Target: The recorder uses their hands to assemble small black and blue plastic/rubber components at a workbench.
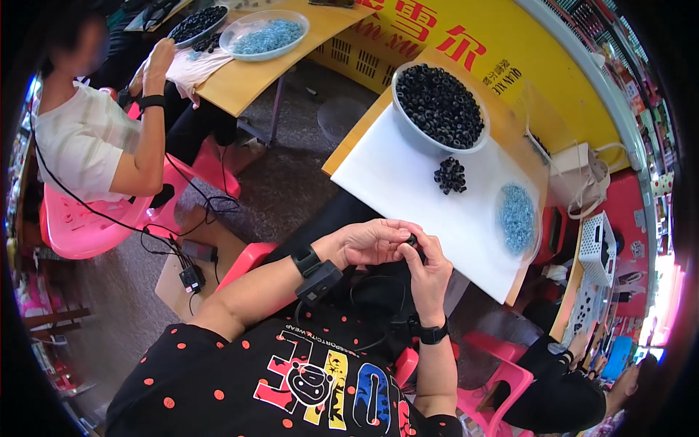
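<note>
My left hand (375, 242) and my right hand (428, 271) meet just in front of the white board's near edge. Pinched between their fingertips is a small black piece (412, 239), mostly covered by the fingers. On the white board (408, 197) lies a small heap of black ring-like pieces (450, 176). Behind it a white bowl (424, 143) is filled with more of these black pieces. Pale blue, clear small pieces (518, 218) fill a shallow transparent dish at the board's right side.
At the upper left, a co-worker (95, 146) sits on a pink chair (87, 226) by another table (240, 91) with trays of black and blue pieces. Cables (193, 273) hang at my left. A white basket (597, 249) and a cream bag (580, 178) stand at right, near another person.
</note>
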Demonstrator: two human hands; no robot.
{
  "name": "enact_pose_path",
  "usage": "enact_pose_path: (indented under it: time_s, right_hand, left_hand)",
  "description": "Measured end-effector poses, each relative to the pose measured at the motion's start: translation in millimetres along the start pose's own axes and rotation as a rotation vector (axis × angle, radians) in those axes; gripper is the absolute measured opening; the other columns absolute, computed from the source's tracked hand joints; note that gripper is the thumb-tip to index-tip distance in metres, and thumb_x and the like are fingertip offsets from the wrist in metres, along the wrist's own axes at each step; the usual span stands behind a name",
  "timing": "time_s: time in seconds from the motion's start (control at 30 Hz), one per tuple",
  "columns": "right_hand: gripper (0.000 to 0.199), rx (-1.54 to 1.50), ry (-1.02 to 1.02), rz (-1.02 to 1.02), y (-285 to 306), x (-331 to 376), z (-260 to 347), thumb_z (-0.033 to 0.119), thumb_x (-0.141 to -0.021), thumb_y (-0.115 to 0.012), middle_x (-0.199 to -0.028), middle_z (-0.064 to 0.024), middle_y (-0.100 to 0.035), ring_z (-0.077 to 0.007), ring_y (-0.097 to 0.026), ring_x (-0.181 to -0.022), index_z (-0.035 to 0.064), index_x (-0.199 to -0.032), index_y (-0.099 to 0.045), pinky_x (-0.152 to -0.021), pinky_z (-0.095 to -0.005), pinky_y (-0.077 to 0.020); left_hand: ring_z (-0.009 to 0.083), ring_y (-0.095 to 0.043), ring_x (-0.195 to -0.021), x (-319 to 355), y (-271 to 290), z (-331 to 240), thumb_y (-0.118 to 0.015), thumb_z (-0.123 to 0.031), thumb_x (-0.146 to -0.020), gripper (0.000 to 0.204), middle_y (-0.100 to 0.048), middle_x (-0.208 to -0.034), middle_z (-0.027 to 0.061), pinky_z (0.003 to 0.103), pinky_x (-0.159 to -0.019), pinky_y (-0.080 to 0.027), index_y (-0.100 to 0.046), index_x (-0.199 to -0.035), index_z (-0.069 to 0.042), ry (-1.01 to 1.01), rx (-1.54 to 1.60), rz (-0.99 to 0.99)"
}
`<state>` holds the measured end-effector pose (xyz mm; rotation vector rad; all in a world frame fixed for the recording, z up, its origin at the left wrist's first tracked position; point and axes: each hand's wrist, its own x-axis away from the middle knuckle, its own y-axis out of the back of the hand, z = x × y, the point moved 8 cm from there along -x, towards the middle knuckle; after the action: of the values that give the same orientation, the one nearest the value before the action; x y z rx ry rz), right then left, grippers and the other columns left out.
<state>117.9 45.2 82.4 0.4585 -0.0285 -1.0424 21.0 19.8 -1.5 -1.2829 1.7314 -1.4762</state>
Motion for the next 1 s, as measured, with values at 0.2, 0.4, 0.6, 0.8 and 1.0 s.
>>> enact_pose_path:
  time_s: [0.2, 0.4, 0.6, 0.8, 1.0]
  right_hand:
    - [0.032, -0.266, -0.090, 0.055, 2.4, -0.3, -19.9, -0.001, -0.090, -0.070, -0.097, -0.0062, -0.065, -0.0111, -0.066, -0.082, 0.0018, -0.121, -0.070, -0.076, -0.0228, -0.0511]
    - [0.029, -0.236, -0.086, 0.050, 6.8, 3.2, -32.6, 0.002, -0.089, -0.072, -0.094, -0.0043, -0.066, -0.0093, -0.065, -0.083, 0.0021, -0.119, -0.071, -0.077, -0.0229, -0.0511]
    - [0.037, -0.097, -0.082, -0.089, 13.0, -11.5, -26.0, 0.007, -0.087, -0.076, -0.097, -0.0054, -0.067, -0.0130, -0.064, -0.088, 0.0043, -0.123, -0.070, -0.080, -0.0264, -0.0505]
    - [0.026, 0.305, 0.065, -0.181, 20.9, -15.2, 6.1, 0.012, -0.088, -0.076, -0.094, -0.0092, -0.068, -0.0188, -0.063, -0.080, 0.0012, -0.110, -0.069, -0.071, -0.0312, -0.0503]
    - [0.024, 0.507, -0.001, -0.112, 17.4, -7.1, 8.4, 0.024, -0.094, -0.070, -0.083, -0.0145, -0.065, -0.0310, -0.065, -0.071, 0.0010, -0.098, -0.063, -0.063, -0.0393, -0.0504]
  left_hand:
    - [0.0093, -0.065, -0.088, -5.5, 7.8, 4.6, -0.069, -0.009, -0.095, 0.033, -0.068, -0.107, 0.0032, 0.024, -0.082, -0.055, -0.063, -0.126, -0.005, -0.037, -0.072, -0.078]
    - [0.0093, -0.066, -0.091, -9.6, 15.2, 10.3, -0.069, -0.009, -0.094, 0.033, -0.068, -0.108, 0.0030, 0.024, -0.081, -0.057, -0.063, -0.126, -0.004, 0.030, -0.091, -0.100]
    - [0.0080, -0.064, -0.087, -14.0, 5.5, -5.6, -0.068, -0.010, -0.095, 0.029, -0.066, -0.103, 0.0020, 0.023, -0.079, -0.056, -0.064, -0.123, -0.004, -0.074, -0.037, -0.192]
    - [0.0113, -0.065, -0.092, -9.0, 4.9, -9.4, -0.066, -0.011, -0.097, 0.027, -0.068, -0.106, 0.0058, 0.027, -0.087, -0.054, -0.063, -0.123, -0.002, -0.283, -0.067, -0.304]
    - [0.0138, -0.065, -0.095, -8.3, 9.7, -5.3, -0.068, -0.007, -0.095, 0.023, -0.068, -0.106, 0.0069, 0.028, -0.088, -0.055, -0.065, -0.118, -0.002, -0.331, -0.034, -0.329]
